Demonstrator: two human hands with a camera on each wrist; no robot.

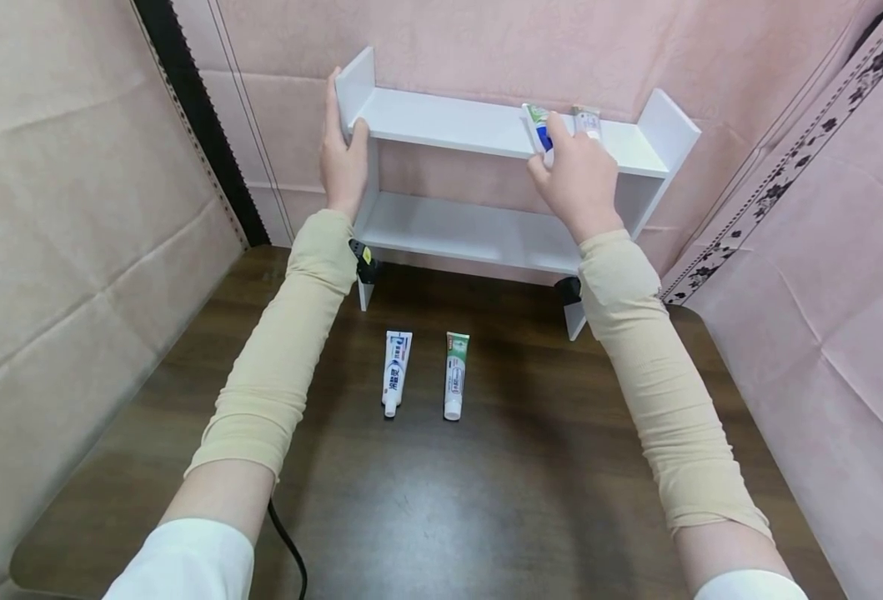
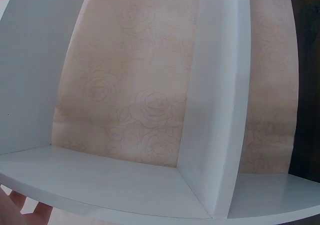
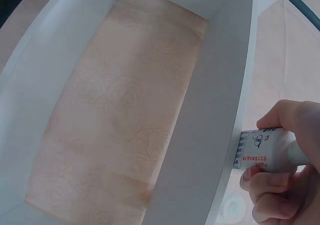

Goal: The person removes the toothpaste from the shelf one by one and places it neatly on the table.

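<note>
My left hand (image 1: pixel 345 162) grips the left side panel of a white two-tier shelf (image 1: pixel 449 121), thumb at the front edge; its fingertips (image 2: pixel 37 215) show in the left wrist view's lower corner. Over the upper board my right hand (image 1: pixel 579 179) pinches a white, green and blue toothpaste tube (image 1: pixel 539 125) between thumb and fingers. In the right wrist view this tube (image 3: pixel 262 150) has its crimped end at the board and its cap end toward the palm. Beside it on the upper board lies another toothpaste tube (image 1: pixel 587 122), partly hidden by the right hand.
On the brown table (image 1: pixel 426 517) lie a white and blue toothpaste tube (image 1: pixel 395 371) and a green and white toothpaste tube (image 1: pixel 456 375), in front of the shelf. Pink curtains (image 1: pixel 824 275) enclose the table. A black cable (image 1: pixel 288 537) runs near the left forearm.
</note>
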